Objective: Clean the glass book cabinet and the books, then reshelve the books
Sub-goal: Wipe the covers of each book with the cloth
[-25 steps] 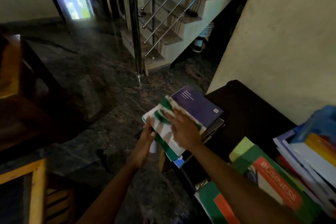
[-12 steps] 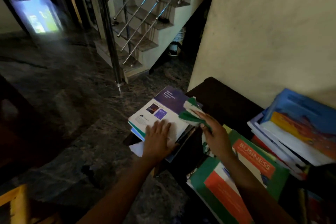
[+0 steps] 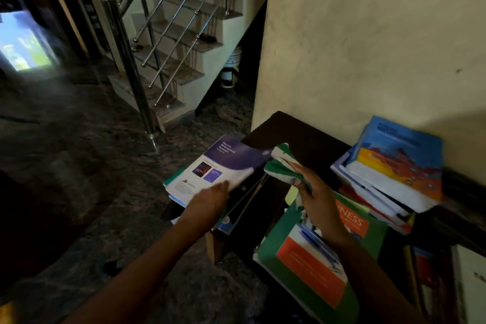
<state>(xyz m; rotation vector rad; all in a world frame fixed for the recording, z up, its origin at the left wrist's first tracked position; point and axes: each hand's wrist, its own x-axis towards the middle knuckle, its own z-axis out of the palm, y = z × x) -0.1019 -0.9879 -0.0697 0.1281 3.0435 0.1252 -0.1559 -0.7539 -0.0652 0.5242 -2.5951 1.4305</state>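
Observation:
A purple and white book [image 3: 223,166] tops a small stack hanging over the left end of the dark table [image 3: 310,137]. My left hand [image 3: 210,202] is at this book's near edge, fingers at its corner; motion blur hides the exact grip. My right hand [image 3: 315,197] grips a green and white cloth [image 3: 280,163], held just right of that book, over the table. A green and orange business book [image 3: 310,271] lies under my right forearm. At the right, a tall book pile has a blue and orange cover [image 3: 397,160] on top.
A cream wall [image 3: 368,47] rises behind the table. To the left are a staircase with a steel railing post [image 3: 123,55], a bucket [image 3: 231,68] under the stairs and dark stone floor [image 3: 92,152]. More books [image 3: 468,284] stand at the lower right.
My left hand slid from lying flat on the purple and white cover to its near edge. My right hand stayed right of that book with the cloth. The view shifted right.

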